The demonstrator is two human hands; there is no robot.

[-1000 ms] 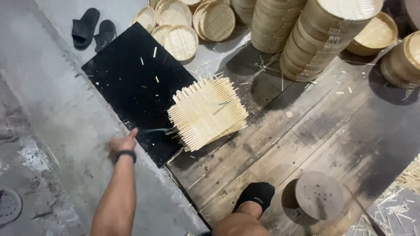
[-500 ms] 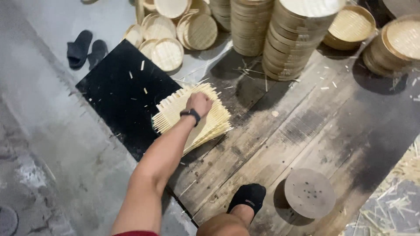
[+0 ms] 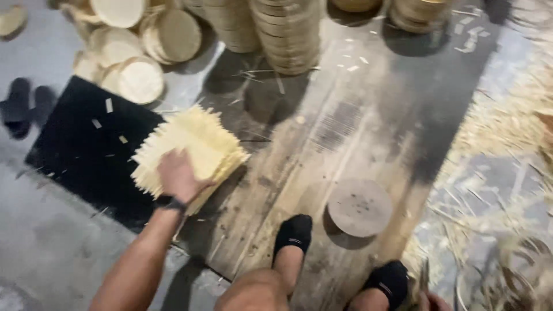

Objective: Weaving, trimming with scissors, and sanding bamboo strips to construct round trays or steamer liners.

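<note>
— Where is the woven bamboo mat (image 3: 193, 151)?
— Half on the black board (image 3: 80, 147), half on the wooden planks (image 3: 322, 150), its corners running near-left to far-right.
— Which hand is nearer?
— The left hand (image 3: 177, 175), resting flat on the mat's near edge, fingers together. The right hand (image 3: 435, 301) is barely visible at the near right; I cannot tell its state.

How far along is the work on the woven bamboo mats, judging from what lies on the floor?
Done: tall stacks of round bamboo trays stand at the back, with round lids beside them. In hand: the left hand rests on a pile of square woven mats at the edge of a black board. Left: these mats have spiky, untrimmed ends, and loose strips litter the right side.
</note>
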